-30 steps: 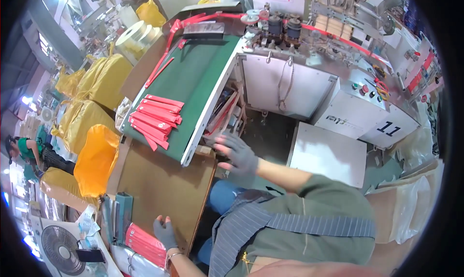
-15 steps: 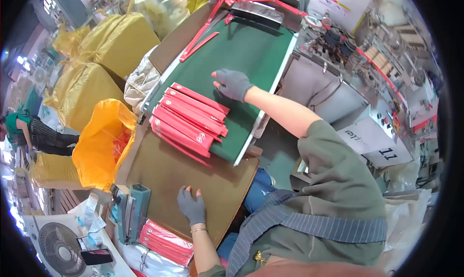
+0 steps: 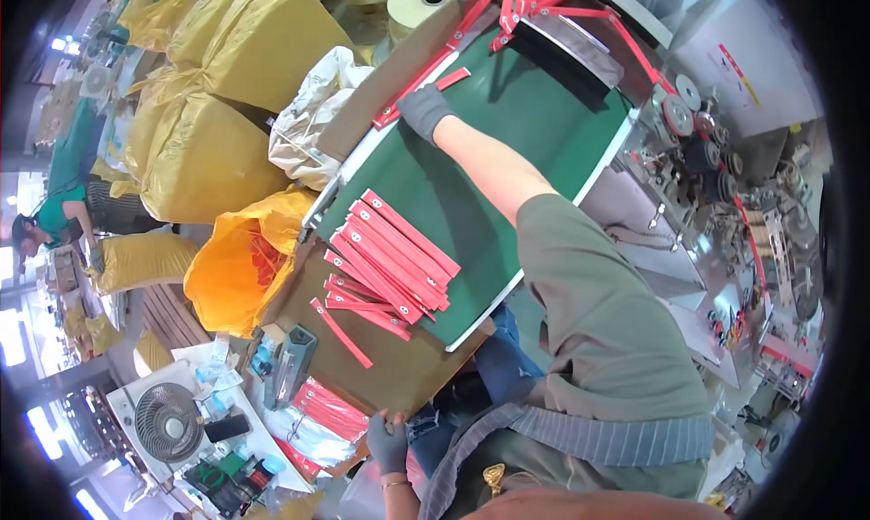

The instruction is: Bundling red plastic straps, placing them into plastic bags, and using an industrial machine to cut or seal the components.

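My right hand [image 3: 424, 112], in a grey fingerless glove, is stretched out over the far left side of the green conveyor belt [image 3: 507, 139]. It is against red strips [image 3: 458, 77] lying along the belt's edge, and its fingertips are hidden. Closer to me, a fanned pile of flat red strips [image 3: 399, 248] lies partly on the belt and partly on the brown board [image 3: 399, 375]. One red strip [image 3: 342, 334] lies apart on that board. My left hand [image 3: 388, 443], also gloved, is at the board's near edge, fingers bent and apart, with nothing visible in it.
A bundle of red strips in clear wrap [image 3: 331, 409] lies beside a teal device [image 3: 290, 366]. To the left are an open orange bag [image 3: 240, 275], large yellow bags [image 3: 208, 157] and a fan [image 3: 169, 420]. Machinery [image 3: 707, 148] stands at right; a person [image 3: 68, 216] bends at far left.
My right hand has moved far and left across the belt. My left hand has drawn back to the board's near edge. The pile has spread onto the board, and the view has shifted.
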A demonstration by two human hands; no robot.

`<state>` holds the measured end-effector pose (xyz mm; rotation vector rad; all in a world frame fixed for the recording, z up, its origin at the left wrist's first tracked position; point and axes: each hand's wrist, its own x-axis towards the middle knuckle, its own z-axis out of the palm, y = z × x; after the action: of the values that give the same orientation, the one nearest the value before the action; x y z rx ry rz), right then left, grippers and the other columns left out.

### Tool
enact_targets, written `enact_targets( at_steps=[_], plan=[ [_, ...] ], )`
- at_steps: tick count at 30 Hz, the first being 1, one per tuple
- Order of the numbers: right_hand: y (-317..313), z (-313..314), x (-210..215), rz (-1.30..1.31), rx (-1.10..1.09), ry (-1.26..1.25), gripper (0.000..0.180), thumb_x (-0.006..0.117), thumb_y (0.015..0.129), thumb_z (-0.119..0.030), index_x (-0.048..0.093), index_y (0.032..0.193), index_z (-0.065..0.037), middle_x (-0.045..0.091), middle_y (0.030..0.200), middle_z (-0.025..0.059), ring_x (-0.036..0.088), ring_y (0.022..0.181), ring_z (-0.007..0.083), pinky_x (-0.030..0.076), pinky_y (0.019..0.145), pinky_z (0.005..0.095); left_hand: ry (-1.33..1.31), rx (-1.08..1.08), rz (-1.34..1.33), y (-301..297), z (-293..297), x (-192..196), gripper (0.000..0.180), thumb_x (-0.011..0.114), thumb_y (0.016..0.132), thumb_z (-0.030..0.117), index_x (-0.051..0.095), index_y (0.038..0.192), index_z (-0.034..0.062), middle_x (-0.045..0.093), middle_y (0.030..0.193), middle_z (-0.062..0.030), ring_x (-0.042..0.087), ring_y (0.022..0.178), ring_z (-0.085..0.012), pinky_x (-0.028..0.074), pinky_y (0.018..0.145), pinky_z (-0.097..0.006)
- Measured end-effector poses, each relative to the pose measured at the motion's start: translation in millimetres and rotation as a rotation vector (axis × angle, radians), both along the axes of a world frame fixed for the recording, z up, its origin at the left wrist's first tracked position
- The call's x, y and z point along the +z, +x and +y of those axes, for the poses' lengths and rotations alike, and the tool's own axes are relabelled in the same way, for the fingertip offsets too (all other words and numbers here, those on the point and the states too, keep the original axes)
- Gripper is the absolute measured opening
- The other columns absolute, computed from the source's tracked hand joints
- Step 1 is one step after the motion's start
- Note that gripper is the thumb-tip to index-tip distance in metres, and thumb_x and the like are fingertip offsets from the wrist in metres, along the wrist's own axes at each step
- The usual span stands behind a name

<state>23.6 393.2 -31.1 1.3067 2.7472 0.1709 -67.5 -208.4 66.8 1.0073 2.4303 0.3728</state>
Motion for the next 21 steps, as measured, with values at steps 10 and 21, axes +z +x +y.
enact_targets(
  at_steps=[10,21],
  plan=[
    [54.8,-38.0,20.5,0.087,0.124,-0.184,0.015,0.056,0.077,-0.018,0.068,0.082,-0.01,0.067,0.076,0.0101,0.066,0.073,0.0253,0.05,0.06,0.0395,0.019,0.08,-0.231,9.4,67.8,47.9,0.028,0.064,0.08,0.022,0.06,0.094,-0.002,0.062,0.085,-0.0158,0.061,0.079,-0.028,0.048,0.071,-0.035],
    [130.0,-288.1,168.6,1.221,-0.441,-1.43,0.027,0.059,0.076,-0.017,0.06,0.099,-0.002,0.059,0.075,0.0039,0.054,0.069,0.0073,0.046,0.061,0.0259,0.091,0.121,-1.477,6.2,331.2,59.7,0.067,0.034,0.092,0.054,0.044,0.126,-0.0041,0.053,0.122,-0.0174,0.058,0.102,-0.0251,0.049,0.078,-0.033]
  ],
)
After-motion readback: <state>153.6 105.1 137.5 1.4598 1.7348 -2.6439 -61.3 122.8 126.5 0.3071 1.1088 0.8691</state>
